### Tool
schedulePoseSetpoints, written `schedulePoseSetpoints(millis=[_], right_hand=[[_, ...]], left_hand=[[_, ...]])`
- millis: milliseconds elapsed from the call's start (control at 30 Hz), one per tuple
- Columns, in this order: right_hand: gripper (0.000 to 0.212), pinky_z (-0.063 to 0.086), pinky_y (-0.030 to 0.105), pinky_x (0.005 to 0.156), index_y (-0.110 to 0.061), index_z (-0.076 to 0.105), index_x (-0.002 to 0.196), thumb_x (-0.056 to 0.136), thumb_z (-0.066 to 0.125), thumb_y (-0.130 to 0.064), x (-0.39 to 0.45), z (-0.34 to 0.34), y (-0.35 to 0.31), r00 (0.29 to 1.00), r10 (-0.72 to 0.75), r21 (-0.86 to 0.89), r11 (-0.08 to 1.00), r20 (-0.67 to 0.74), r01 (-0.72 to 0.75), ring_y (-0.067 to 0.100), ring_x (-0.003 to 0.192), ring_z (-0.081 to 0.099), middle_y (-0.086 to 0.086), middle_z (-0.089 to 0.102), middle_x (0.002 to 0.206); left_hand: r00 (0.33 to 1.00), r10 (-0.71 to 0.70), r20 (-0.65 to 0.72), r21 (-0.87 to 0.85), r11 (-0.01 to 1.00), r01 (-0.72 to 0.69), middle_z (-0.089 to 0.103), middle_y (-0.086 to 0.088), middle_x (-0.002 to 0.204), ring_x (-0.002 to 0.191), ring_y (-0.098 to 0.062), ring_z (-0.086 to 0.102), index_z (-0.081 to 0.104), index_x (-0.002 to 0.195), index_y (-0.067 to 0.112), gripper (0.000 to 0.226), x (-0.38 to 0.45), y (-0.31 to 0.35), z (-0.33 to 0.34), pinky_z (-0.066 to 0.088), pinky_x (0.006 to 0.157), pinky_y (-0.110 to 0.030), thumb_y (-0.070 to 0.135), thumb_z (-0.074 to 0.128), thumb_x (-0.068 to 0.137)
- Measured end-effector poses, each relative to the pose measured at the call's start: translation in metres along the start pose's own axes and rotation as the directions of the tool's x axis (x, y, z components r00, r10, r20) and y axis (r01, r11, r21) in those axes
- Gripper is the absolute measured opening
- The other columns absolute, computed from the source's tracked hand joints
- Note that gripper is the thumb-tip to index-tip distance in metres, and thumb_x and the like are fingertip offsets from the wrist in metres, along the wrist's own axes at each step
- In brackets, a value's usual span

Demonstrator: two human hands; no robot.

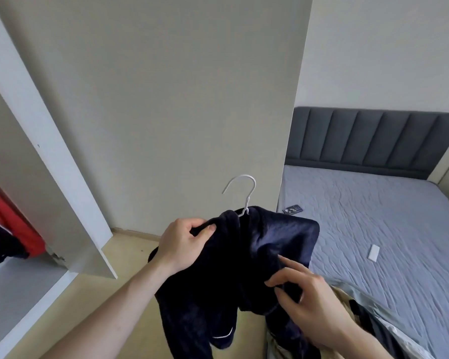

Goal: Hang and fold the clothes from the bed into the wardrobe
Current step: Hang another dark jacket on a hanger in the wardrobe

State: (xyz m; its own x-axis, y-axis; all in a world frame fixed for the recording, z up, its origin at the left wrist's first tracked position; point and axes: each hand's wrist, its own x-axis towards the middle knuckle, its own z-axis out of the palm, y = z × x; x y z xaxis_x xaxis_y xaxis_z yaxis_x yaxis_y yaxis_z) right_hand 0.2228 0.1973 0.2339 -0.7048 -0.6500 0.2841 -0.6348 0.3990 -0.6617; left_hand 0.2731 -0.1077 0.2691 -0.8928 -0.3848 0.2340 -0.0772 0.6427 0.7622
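Midway: dark garment point(244, 260) on white hanger point(241, 193), left hand point(182, 244) pinching its shoulder, right hand point(303, 296) gripping fabric. Not yet in wardrobe point(16, 203); more clothes point(347, 301) left on bed point(373, 216).

**Bed and what lies on it**

Bed point(373, 216) with wrinkled grey-blue sheet, dark padded headboard point(368, 141). Phone point(292, 209) lies near headboard-side left edge. Small white flat object point(373, 253) mid-sheet. Heaped clothes point(347, 301) at near edge.
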Motion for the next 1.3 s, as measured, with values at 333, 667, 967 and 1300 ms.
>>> schedulePoseSetpoints(millis=[333, 667, 967, 1300], right_hand=[[0.043, 0.033, 0.008, 0.096, -0.043, 0.054, 0.13, 0.092, 0.068, -0.031, 0.075, -0.085, 0.047, 0.97, 0.005, -0.004, 1.0, -0.241, -0.006, -0.017, 0.12, 0.044, -0.035, 0.055, 0.126], [0.017, 0.051, 0.025, 0.074, -0.033, 0.069, 0.089, 0.102, 0.059, -0.029, 0.159, -0.08, 0.056, 0.979, -0.118, 0.045, 0.993, 0.167, 0.112, 0.004, 0.079, 0.065, -0.015, 0.071, 0.081], [0.022, 0.045, 0.021, 0.061, -0.027, 0.07, 0.082, 0.101, 0.06, -0.02, 0.204, -0.01, -0.012, 0.9, -0.269, 0.279, 0.944, 0.343, 0.176, 0.001, 0.062, 0.055, -0.007, 0.066, 0.067], [0.019, 0.047, 0.032, 0.065, -0.022, 0.071, 0.085, 0.101, 0.06, -0.02, 0.251, 0.128, -0.128, 0.861, -0.305, 0.45, 0.887, 0.407, 0.102, 0.006, 0.064, 0.056, 0.008, 0.066, 0.071]], left_hand=[[0.993, -0.026, -0.112, 0.022, 0.999, 0.029, 0.05, 0.011, 0.054, 0.053, -0.007, 0.048, 0.066, 0.074, 0.02, 0.035, 0.005, 0.023, -0.008, 0.039, 0.057, -0.03, 0.05, 0.061, 0.092], [0.969, -0.153, -0.192, 0.099, 0.98, 0.174, 0.045, -0.006, 0.058, 0.053, -0.011, 0.043, 0.059, 0.073, 0.012, 0.05, -0.008, 0.04, -0.033, 0.034, 0.057, -0.029, 0.06, 0.054, 0.089], [0.936, -0.162, -0.311, 0.258, 0.934, 0.248, 0.057, 0.003, 0.071, 0.067, -0.014, 0.052, 0.057, 0.074, 0.016, 0.035, -0.021, 0.023, -0.088, 0.044, 0.068, -0.033, 0.038, 0.054, 0.101], [0.803, -0.202, -0.561, 0.305, 0.851, 0.427, 0.053, 0.019, 0.121, 0.117, -0.002, 0.048, 0.069, 0.123, 0.028, 0.026, -0.06, -0.068, -0.208, 0.034, 0.107, -0.023, 0.032, 0.058, 0.1]])
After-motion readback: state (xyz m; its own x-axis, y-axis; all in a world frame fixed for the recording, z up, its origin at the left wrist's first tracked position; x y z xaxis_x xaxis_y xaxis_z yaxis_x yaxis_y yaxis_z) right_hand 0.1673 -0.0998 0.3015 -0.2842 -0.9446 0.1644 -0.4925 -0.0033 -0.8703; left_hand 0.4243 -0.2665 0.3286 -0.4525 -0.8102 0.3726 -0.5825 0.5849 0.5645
